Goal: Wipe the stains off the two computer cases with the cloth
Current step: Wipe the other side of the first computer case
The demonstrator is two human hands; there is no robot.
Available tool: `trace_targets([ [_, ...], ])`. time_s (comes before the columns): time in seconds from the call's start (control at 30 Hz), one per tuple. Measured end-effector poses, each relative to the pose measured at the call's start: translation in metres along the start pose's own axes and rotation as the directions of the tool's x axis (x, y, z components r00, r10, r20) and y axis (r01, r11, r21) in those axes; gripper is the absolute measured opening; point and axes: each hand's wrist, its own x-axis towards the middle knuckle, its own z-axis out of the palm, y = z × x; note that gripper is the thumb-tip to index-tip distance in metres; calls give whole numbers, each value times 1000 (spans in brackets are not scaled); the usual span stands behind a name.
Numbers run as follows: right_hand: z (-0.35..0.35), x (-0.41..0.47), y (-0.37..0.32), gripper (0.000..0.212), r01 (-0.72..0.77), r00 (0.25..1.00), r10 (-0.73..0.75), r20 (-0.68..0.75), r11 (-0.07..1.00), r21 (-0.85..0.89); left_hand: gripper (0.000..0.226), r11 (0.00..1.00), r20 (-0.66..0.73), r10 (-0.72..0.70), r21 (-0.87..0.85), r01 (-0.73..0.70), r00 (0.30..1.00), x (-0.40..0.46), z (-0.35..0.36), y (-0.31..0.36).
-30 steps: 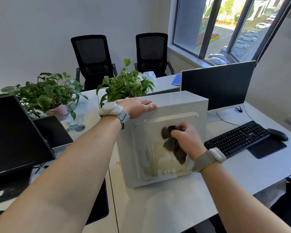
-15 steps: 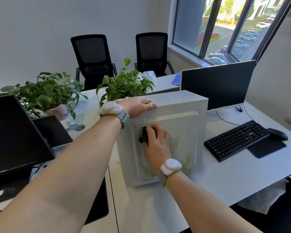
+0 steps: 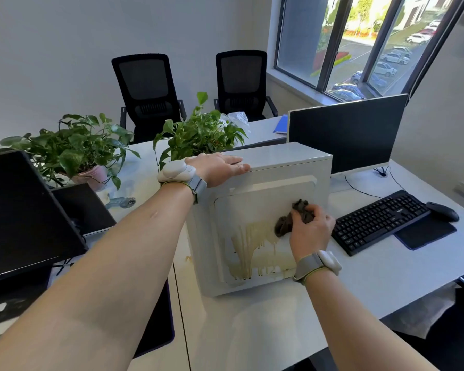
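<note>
The right hand [image 3: 310,231] grips a bunched dark cloth [image 3: 292,218], fingers curled round it, and presses it against the side panel of a white computer case [image 3: 255,210]. The left hand [image 3: 217,168] lies flat, fingers straight, on the case's top near edge. The case stands upright on a pale grey desk [image 3: 373,274], and yellowish drip stains [image 3: 255,250] run down the lower half of its panel, just left of and below the cloth. To the right on the desk lie a black keyboard [image 3: 378,222] and a mouse [image 3: 442,211] on a dark pad. A dark monitor [image 3: 346,132] stands behind the case. Two potted plants [image 3: 73,148] sit to the left, with another dark screen [image 3: 22,210] nearer. Two black office chairs [image 3: 145,89] stand against a white wall, and a window [image 3: 359,41] looks onto parked cars.
</note>
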Motion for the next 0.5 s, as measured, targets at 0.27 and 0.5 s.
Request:
trace_targets([
  [0.27, 2, 8, 11, 54, 505, 863, -496, 97, 845, -176, 78, 1000, 1, 2, -2, -2, 1000, 5, 2, -4],
  [0.5, -5, 10, 10, 49, 339, 941, -339, 1, 939, -65, 79, 1000, 19, 4, -26, -3, 1000, 10, 1, -6],
])
